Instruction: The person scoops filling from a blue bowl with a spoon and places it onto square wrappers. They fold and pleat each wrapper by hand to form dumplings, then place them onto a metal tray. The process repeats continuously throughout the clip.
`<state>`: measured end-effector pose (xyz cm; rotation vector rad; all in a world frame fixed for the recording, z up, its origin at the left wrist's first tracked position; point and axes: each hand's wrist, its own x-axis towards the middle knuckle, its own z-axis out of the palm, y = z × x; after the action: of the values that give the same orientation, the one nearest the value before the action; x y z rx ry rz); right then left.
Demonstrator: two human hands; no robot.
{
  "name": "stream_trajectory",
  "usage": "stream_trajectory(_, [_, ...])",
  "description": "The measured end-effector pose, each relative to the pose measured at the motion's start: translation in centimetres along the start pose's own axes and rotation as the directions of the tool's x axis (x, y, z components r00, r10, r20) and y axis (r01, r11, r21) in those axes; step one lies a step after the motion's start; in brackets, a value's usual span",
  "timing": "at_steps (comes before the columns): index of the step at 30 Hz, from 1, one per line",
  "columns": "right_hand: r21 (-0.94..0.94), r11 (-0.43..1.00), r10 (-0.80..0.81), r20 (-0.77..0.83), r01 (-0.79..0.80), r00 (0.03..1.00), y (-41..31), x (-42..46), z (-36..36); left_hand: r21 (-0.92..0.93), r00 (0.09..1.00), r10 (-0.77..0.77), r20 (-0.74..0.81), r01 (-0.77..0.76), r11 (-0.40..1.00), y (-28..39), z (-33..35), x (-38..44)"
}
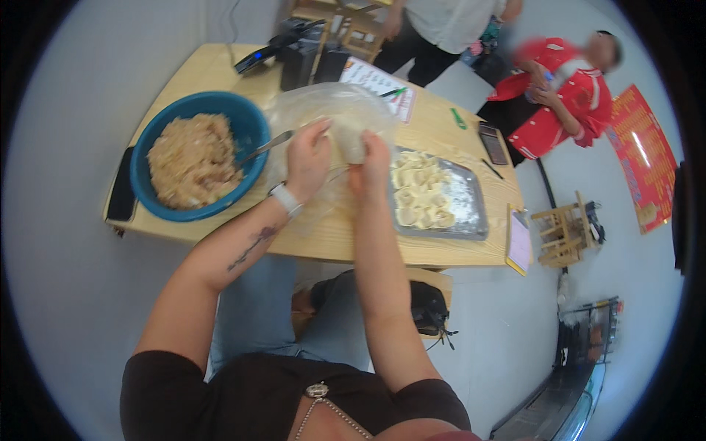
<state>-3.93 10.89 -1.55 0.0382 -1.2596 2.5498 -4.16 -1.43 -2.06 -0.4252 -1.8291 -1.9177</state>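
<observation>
Both hands are at a clear plastic bag (358, 96) on the wooden table, with a pale stack that looks like dough wrappers (348, 135) between them. My left hand (309, 162), with a white watch band at its wrist, grips the left side of the stack. My right hand (370, 162) pinches the right side between thumb and fingers. To the left stands a blue plastic bowl (138, 184) of minced filling (190, 160), a metal utensil handle (270, 146) leaning out of it. Right of my hands, a metal tray (469, 193) holds several folded dumplings (422, 190) and white flour.
A dark phone (121, 193) lies partly under the bowl's left side. Farther back are black devices (300, 60) and a printed sheet (380, 82) with pens. Another phone (492, 143) and a clipboard (518, 240) lie at the right. Two people stand beyond the table.
</observation>
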Motion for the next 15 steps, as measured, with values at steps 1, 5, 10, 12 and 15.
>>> stream_trajectory(1, [0.088, 0.993, 0.082, 0.008, -0.082, 0.997, -0.9, -0.3, 0.5, -0.079, 0.999, -0.031, 0.020, 0.033, 0.996, 0.0, 0.1, -0.2])
stream_trajectory(5, [0.256, 0.942, 0.209, 0.064, -0.218, 0.976, -2.2, -1.2, 2.2, -0.271, 0.989, -0.108, 0.100, 0.132, 0.954, 1.9, 0.5, -0.3])
stream_trajectory(10, [0.012, 0.991, 0.135, 0.056, -0.136, 0.989, -1.9, -1.5, 2.5, -0.186, 0.998, -0.024, 0.051, 0.033, 0.982, 1.5, 0.5, -0.1])
stream_trajectory(12, [-0.128, 0.992, 0.005, -0.014, -0.007, 1.000, -1.6, -1.2, 1.9, -0.289, 0.996, -0.072, 0.043, 0.081, 0.954, 1.5, 0.7, -0.1])
stream_trajectory(15, [-0.447, 0.850, -0.325, -0.029, 0.279, 0.945, -2.0, -1.9, 2.9, -0.067, 0.965, -0.190, 0.181, 0.205, 0.977, 2.3, -0.1, 0.1])
